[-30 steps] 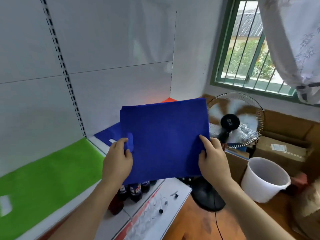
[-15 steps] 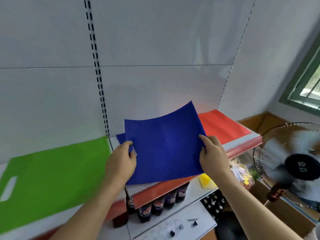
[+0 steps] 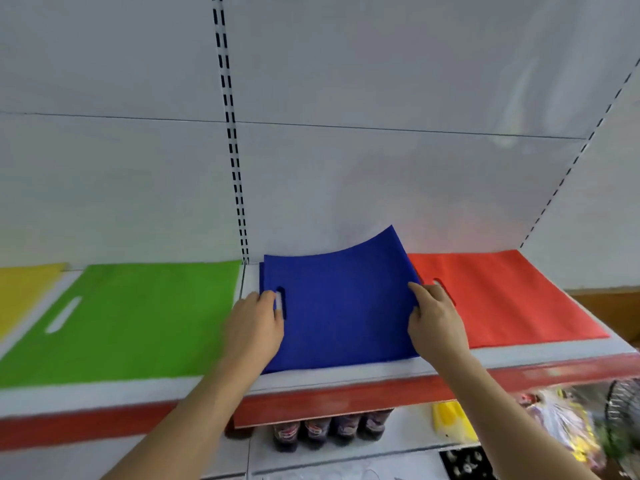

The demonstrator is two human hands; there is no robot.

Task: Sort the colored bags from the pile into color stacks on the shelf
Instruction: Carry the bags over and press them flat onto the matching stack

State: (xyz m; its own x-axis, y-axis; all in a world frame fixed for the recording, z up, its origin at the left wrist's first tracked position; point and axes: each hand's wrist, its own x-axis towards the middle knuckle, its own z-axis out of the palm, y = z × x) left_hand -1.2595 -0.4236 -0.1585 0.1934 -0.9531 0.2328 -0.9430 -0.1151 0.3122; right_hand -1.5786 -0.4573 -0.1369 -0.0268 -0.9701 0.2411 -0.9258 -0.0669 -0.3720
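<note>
Four colour stacks lay side by side on the shelf (image 3: 381,370): a yellow bag (image 3: 20,289) at the far left edge of the frame, a green bag (image 3: 138,313) next to it, a blue bag (image 3: 343,306) at the centre and a red bag (image 3: 502,296) to the right. The sorting was therefore well under way, with each colour given its own place. The blue bag was the one in hand, and its near part lay flat on the shelf while its far right corner curled up against the back wall (image 3: 381,168), so it was not yet fully settled. A sliver of blue showed along its left edge, which suggested another blue bag beneath it. The left hand (image 3: 254,327) held the bag's left edge beside the handle slot, fingers curled over the cloth. The right hand (image 3: 434,320) pinched the right edge, just where blue met red. What remained for this bag seemed to be flattening the raised corner and letting go. The pile itself lay outside the frame, so how many bags were left to sort could not be told. Bottles (image 3: 329,429) stood on the lower shelf at the bottom centre.
</note>
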